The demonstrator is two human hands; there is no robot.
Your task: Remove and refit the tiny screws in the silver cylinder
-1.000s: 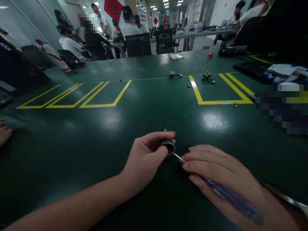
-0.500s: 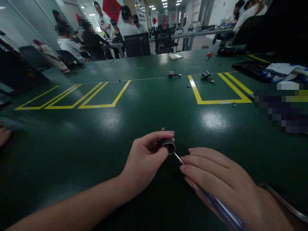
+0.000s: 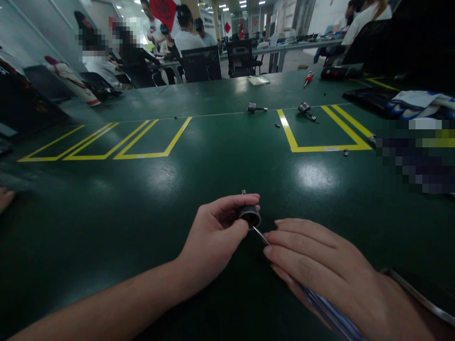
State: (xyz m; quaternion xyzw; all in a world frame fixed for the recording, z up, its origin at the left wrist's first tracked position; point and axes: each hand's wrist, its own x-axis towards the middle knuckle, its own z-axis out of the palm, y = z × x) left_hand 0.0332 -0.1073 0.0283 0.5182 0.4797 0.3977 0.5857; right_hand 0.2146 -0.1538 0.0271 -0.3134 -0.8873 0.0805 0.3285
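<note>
My left hand (image 3: 216, 232) is closed around a dark metal cup-shaped part (image 3: 250, 214), its open end tilted toward me and a thin stem poking out at the far side. In my right hand (image 3: 320, 265) is a screwdriver (image 3: 261, 235) with a slim metal shaft and a clear bluish handle, mostly covered by the palm. The shaft's tip reaches the mouth of the cup-shaped part; whether it touches something inside is hidden. Farther off lie two similar metal parts with stems, one (image 3: 256, 108) left of the yellow-taped box and one (image 3: 306, 111) inside it.
Yellow tape (image 3: 330, 149) marks boxes on the green table (image 3: 159, 203). Small metal pieces (image 3: 346, 152) lie near the right box. A red screwdriver (image 3: 308, 79), a white packet (image 3: 259, 80) and gloves (image 3: 415, 104) are farther back. Another person's hand (image 3: 5, 198) shows at the left edge.
The screwdriver's tip has shifted left, from the rim into the mouth of the cup-shaped part. My left hand and the part have moved very slightly right.
</note>
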